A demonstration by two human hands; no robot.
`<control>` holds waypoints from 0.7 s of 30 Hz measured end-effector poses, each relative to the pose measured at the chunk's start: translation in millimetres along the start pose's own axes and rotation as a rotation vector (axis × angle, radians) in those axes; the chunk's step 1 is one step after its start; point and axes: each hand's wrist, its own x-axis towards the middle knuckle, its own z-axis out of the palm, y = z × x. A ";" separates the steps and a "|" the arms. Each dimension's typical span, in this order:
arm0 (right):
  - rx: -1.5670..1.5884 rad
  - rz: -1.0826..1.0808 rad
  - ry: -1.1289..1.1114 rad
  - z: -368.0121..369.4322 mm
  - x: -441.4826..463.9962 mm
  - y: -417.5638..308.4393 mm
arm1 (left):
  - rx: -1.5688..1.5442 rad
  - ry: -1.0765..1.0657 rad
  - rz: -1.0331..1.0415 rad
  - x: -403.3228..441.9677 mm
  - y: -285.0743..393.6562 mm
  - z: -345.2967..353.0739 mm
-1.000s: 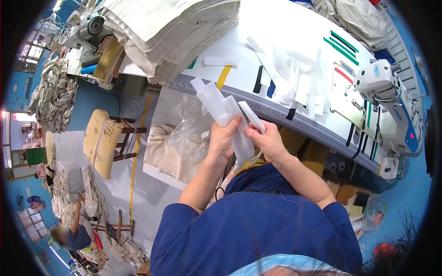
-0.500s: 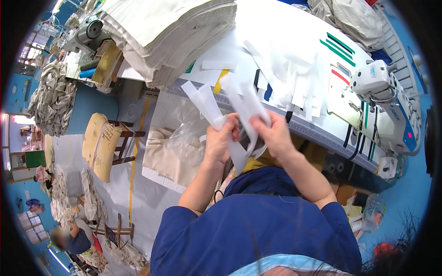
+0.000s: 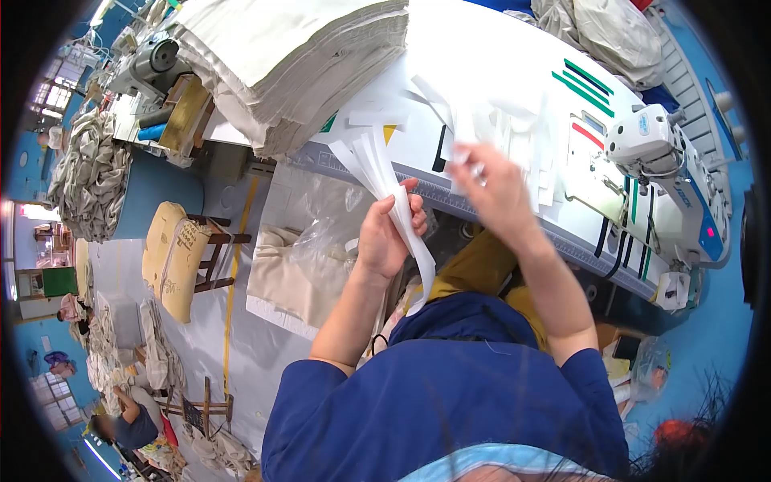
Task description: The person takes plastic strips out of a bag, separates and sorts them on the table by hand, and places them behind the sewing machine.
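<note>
- Left hand: palm turned up, closed loosely round a bundle of white strips, with thumb to one side and fingers to the other.
- Held clear of the table, in front of the body; fanned out at the upper ends, trailing in a curve toward the lap at the lower.
- Probably very light, soft and floppy, to judge by that droop; hardly fragile, but perhaps apt to slide one over another or crease under a tight squeeze.
- Best gripped near mid-length, flat between thumb and fingers; for parting a single piece, better taken by a fanned upper end.
- Right hand: raised over the near table edge, apart from the bundle, just beside the loose strips. Too blurred to tell whether pinching anything.
- Farther out, on the white table: a printed ruler along the near edge, a black band close by, and a thick cloth stack toward the left.
- Toward the right: green strips lying flat, near a sewing machine.
- Below the table, at left: beige cloth and crumpled clear plastic.
</note>
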 end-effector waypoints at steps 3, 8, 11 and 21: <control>0.495 0.208 -0.137 35.4 -37.8 -3.2 | 0.119 0.033 0.085 0.7 -6.2 -8.2; 0.553 0.266 -0.149 70.0 -70.2 5.7 | 0.253 0.130 0.265 -1.1 -17.9 -9.3; 0.618 0.335 -0.127 73.3 -73.0 7.2 | 0.252 0.164 0.261 -3.7 -20.0 1.1; 1.095 0.572 -0.102 79.7 -80.5 11.4 | 0.232 0.160 0.294 -6.0 -16.9 -1.8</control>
